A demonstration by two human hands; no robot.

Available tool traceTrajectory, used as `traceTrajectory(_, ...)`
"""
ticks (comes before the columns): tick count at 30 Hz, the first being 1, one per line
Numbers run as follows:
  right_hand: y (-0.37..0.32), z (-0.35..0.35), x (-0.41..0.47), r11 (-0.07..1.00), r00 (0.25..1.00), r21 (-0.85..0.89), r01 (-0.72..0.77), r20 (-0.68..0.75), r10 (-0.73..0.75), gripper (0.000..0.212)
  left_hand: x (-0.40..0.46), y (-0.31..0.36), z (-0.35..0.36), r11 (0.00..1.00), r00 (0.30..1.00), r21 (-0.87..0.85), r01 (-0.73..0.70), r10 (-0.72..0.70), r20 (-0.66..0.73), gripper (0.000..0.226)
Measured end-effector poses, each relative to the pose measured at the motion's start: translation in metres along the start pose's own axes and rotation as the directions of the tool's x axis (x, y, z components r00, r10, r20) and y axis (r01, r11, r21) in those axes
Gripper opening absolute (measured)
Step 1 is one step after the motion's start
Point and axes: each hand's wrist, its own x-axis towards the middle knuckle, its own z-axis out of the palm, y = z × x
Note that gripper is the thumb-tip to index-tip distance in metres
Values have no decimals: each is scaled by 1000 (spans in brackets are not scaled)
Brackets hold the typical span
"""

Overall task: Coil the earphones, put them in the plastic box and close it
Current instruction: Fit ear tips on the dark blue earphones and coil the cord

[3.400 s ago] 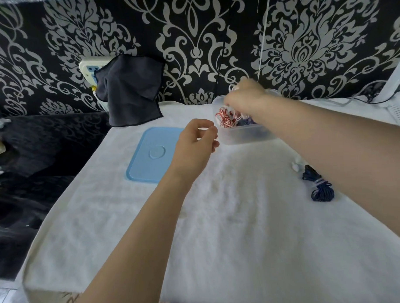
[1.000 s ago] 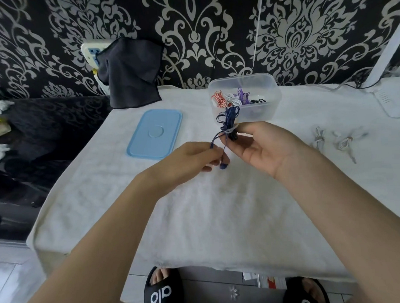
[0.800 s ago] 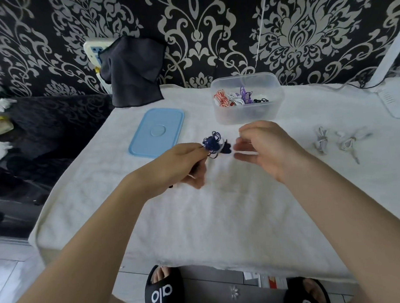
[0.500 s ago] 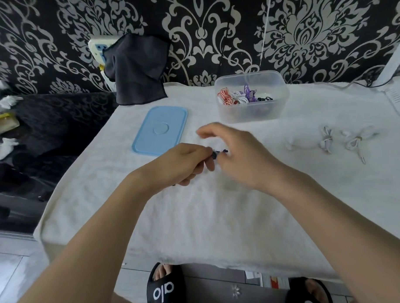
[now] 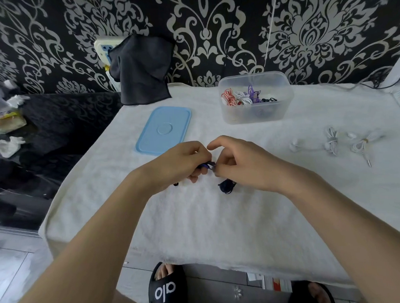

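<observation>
Both hands meet over the middle of the white towel-covered table (image 5: 219, 218). My left hand (image 5: 179, 164) and my right hand (image 5: 238, 161) pinch the dark blue earphones (image 5: 227, 186) between them. A bunch of the cord hangs below my right hand, and a short stretch shows between the fingertips. The clear plastic box (image 5: 254, 114) stands open at the back, with red-white, white, purple and black coiled earphones inside. Its light blue lid (image 5: 164, 130) lies flat to the left of it.
Two white earphone bundles (image 5: 331, 142) (image 5: 362, 144) lie on the towel at the right. A dark cloth (image 5: 141, 69) hangs over a wall socket at the back left. The table's left edge drops to a dark surface with clutter. My sandalled feet show below the front edge.
After my right hand left the box, both hands took up the dark blue earphones. Over the last second they worked the cord, and its bunch passed from above my left hand to below my right.
</observation>
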Motion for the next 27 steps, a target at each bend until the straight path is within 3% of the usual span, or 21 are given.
traceTrajectory(8, 4, 0, 5, 999, 996, 50, -3, -92, 8, 3, 2, 0, -4, 985, 1000, -170, 13, -10, 18, 26)
traceTrajectory(13, 3, 3, 6, 1000, 989, 17, 24, -149, -21, 5, -1, -2, -7, 971, 999, -240, 14, -6, 33, 24)
traceTrajectory(27, -7, -1, 4, 931, 989, 360, -60, -102, 104, 9, -2, -10, 0, 992, 994, -124, -16, 30, 107, 19)
